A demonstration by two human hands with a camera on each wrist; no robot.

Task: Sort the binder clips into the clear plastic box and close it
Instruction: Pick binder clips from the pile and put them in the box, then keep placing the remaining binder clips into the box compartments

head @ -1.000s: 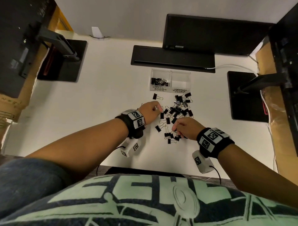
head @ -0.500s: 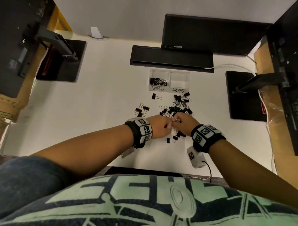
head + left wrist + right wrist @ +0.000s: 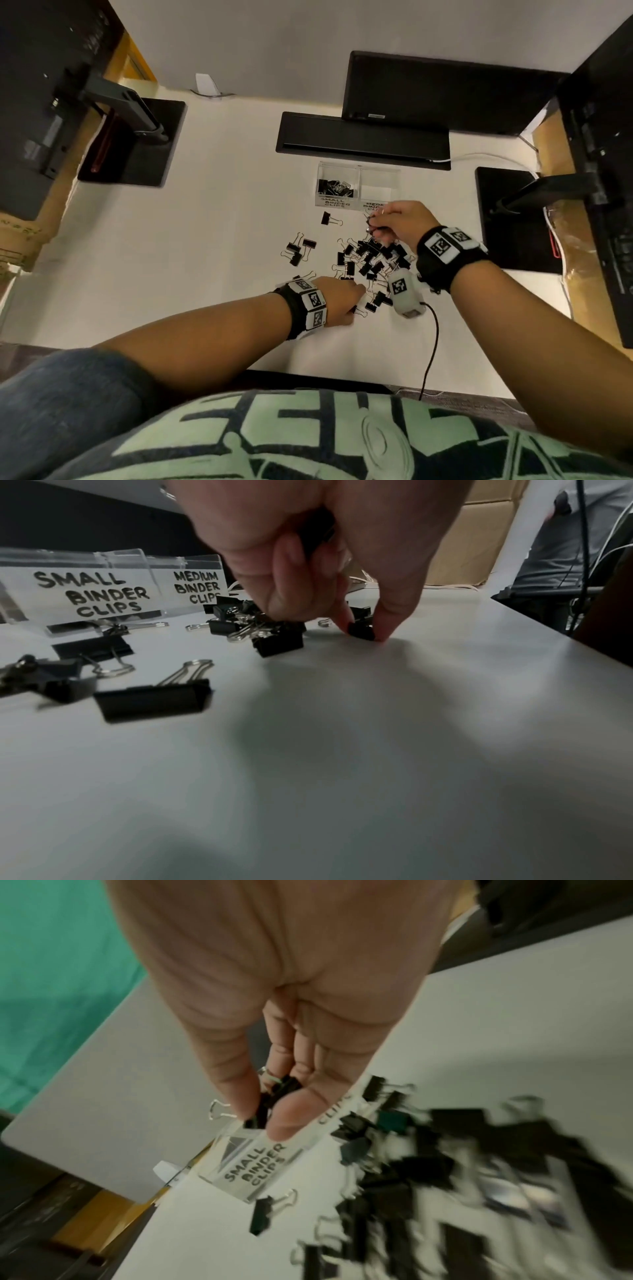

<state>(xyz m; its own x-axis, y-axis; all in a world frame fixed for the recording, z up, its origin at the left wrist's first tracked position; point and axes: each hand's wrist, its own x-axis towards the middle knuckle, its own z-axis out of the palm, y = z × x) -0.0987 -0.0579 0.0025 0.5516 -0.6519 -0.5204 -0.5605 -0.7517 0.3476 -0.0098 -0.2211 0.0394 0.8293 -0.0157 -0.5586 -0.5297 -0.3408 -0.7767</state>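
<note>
Left hand (image 3: 337,301): low on the tabletop (image 3: 205,205), thumb and forefinger closed on one small black clip (image 3: 361,631) at the near edge of the pile — more black shows tucked in the palm.
Loose clips (image 3: 371,257): scattered mid-tabletop, small and medium mixed, handles tangled.
Clear plastic box (image 3: 356,185): open beyond the pile; left compartment holds clips, right one looks empty.
Right hand (image 3: 399,222): raised just before the box, fingers bunched round several small clips (image 3: 274,1096).
Doing it well: I'd carry the handful over the left compartment before letting go — and lift each clip free of its neighbours' wire loops.
Writing: "SMALL BINDER CLIPS" left, "MEDIUM BINDER CLIPS" right, handwritten.
</note>
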